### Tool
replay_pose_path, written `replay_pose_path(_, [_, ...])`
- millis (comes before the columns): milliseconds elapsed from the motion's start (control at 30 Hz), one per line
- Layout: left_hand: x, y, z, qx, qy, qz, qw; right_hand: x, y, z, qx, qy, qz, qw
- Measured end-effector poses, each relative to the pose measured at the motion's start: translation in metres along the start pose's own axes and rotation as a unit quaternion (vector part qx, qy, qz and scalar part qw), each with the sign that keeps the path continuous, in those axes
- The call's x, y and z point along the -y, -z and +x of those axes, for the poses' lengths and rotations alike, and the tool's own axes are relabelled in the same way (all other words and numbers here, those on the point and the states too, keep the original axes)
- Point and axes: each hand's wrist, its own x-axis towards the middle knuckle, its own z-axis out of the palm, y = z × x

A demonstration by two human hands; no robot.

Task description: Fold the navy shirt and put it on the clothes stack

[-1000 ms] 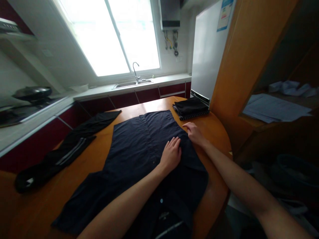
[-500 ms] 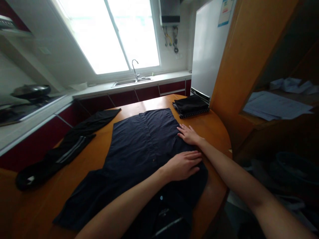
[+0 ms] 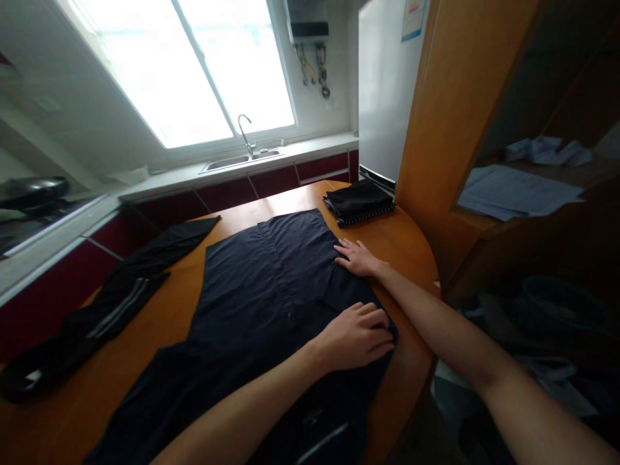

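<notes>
Shirt, dark navy and button-fronted, lies front up on the wooden table. Its long axis runs away from the person, leaning slightly left at the far end: the straight hem points toward the window, the collar end toward the person's body. The button placket follows that axis, and one sleeve slants out toward the near left. Laid this way, the cloth seems well supported by the tabletop, its near end within easy reach.

At the shirt's right side the left hand rests with fingers bent over the cloth; the fingertips are hidden, so whether its grip has any fabric cannot be made out. Just beyond it, the right hand lies on the shirt's right edge with fingers spread, its grip loose and closed around nothing, probably to steady that edge.

Off the shirt's far right corner sits a folded dark stack, apart from it, perhaps kept there to leave room. Left of the shirt, a black garment with pale stripes stretches lengthwise. Well beyond the shirt's hem is a sink under the window.
</notes>
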Motion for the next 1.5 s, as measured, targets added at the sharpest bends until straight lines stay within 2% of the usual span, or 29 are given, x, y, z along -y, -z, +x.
replay_pose_path(233, [-0.008,-0.005,-0.001,0.05,0.004,0.004,0.999,-0.003,-0.001,0.002,0.0,0.002,0.005,1.0])
replay_pose_path(400, [-0.008,-0.004,-0.001,0.051,0.015,0.003,0.999,-0.002,0.001,0.001,0.001,0.005,0.008,1.0])
replay_pose_path(600, [-0.008,-0.005,-0.002,0.055,-0.018,0.013,0.998,-0.003,0.002,-0.001,-0.016,-0.022,0.008,1.0])
replay_pose_path(700, [-0.007,-0.006,-0.002,0.03,-0.041,-0.003,0.999,-0.006,0.002,0.0,-0.032,-0.044,0.008,0.998])
replay_pose_path(767, [-0.004,-0.007,-0.002,-0.017,0.003,-0.018,1.0,-0.01,0.001,0.001,-0.051,-0.047,0.016,0.997])
replay_pose_path(867, [0.002,-0.012,-0.003,-0.071,0.116,-0.021,0.99,-0.019,0.003,0.005,-0.124,-0.051,0.076,0.988])
replay_pose_path(967, [0.009,-0.018,-0.008,-0.022,0.137,-0.024,0.99,-0.028,0.008,0.007,-0.183,-0.071,0.122,0.973])
replay_pose_path(1033, [0.012,-0.021,-0.01,0.018,0.118,-0.035,0.992,-0.03,0.011,0.006,-0.193,-0.078,0.123,0.97])
replay_pose_path(1100, [0.013,-0.022,-0.011,0.031,0.105,-0.045,0.993,-0.026,0.013,0.004,-0.195,-0.065,0.123,0.971])
replay_pose_path(1200, [0.012,-0.021,-0.012,0.034,0.098,-0.052,0.993,-0.01,0.009,-0.003,-0.159,-0.008,0.094,0.983])
replay_pose_path(1300, [0.012,-0.02,-0.011,0.035,0.093,-0.055,0.994,0.007,0.0,-0.011,-0.06,0.038,0.033,0.997])
replay_pose_path(1400, [0.013,-0.02,-0.012,0.036,0.089,-0.054,0.994,0.012,-0.005,-0.012,-0.002,0.02,-0.025,0.999])
replay_pose_path(1500, [0.014,-0.02,-0.012,0.039,0.08,-0.054,0.995,0.006,-0.005,-0.005,-0.002,-0.031,-0.045,0.998])
